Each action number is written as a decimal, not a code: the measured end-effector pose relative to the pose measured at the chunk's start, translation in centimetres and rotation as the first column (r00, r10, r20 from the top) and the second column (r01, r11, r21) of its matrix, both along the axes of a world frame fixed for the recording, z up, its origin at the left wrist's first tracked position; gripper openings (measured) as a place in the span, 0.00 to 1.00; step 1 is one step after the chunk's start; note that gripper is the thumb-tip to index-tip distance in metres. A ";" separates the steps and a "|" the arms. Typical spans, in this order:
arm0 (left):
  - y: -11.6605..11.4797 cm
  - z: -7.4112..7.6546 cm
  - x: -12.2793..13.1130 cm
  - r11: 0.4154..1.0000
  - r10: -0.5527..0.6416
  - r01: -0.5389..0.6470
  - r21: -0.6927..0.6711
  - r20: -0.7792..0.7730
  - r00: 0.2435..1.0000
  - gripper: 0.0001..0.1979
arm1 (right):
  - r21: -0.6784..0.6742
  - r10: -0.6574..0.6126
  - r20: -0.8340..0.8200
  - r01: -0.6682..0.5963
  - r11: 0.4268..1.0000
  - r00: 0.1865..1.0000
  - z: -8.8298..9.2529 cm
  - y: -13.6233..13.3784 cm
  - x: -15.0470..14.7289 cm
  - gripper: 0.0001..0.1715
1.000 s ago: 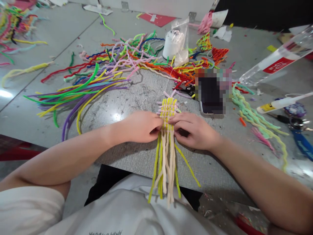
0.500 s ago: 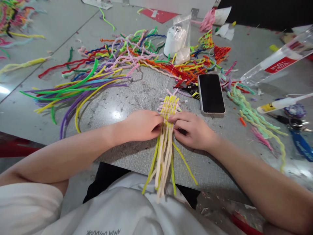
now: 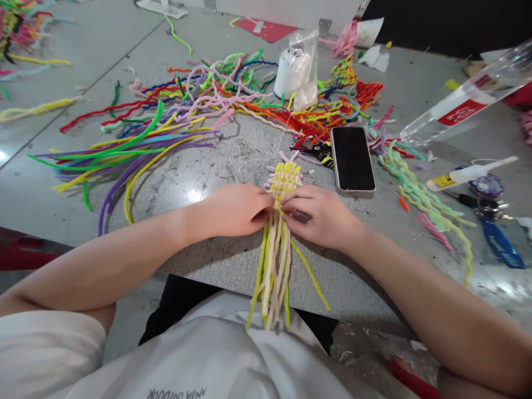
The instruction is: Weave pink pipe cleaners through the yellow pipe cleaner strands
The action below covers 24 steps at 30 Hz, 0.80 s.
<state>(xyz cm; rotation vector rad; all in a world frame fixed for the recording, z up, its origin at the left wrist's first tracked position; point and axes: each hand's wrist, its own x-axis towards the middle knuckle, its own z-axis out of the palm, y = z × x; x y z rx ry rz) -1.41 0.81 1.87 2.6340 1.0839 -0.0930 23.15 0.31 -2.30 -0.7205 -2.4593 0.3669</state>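
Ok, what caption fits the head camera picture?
Left hand and right hand pinch a yellow-and-cream pipe-cleaner weave beside a phone.

Head-worn view, downward, close over table [image 3: 233, 266]

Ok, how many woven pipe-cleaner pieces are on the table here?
3: a yellow-and-cream weave pinched by left hand and right hand; a yellow-green woven triangle beyond the phone; an orange-red woven triangle beside it. The loose pile may hide more.
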 end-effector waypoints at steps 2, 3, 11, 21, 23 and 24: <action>0.0 0.0 0.1 1.000 0.007 -0.007 -0.015 -0.006 1.000 0.07 | -0.011 0.000 0.032 0.001 1.000 0.999 0.0 0.2 -0.1 0.09; 0.1 0.0 0.2 1.000 0.008 -0.008 -0.022 -0.002 1.000 0.07 | -0.012 -0.004 0.040 0.004 1.000 0.999 -0.1 0.2 -0.1 0.09; 0.3 -0.7 0.1 1.000 0.013 -0.013 0.003 0.017 1.000 0.06 | -0.041 -0.016 0.039 0.018 0.999 0.999 -0.9 0.7 0.1 0.08; 0.8 -0.6 -0.6 0.999 -0.049 0.049 -0.001 0.087 0.995 0.05 | 0.007 0.024 0.162 -0.026 1.000 0.987 0.6 0.5 -0.4 0.12; 0.7 -0.4 -0.6 0.999 -0.048 0.047 0.015 0.067 0.997 0.05 | 0.015 0.031 0.153 -0.034 0.999 0.988 0.6 0.4 -0.4 0.13; 0.7 -0.4 -0.6 0.999 -0.048 0.047 0.019 0.059 0.997 0.05 | 0.018 0.033 0.140 -0.035 0.999 0.990 0.5 0.3 -0.4 0.13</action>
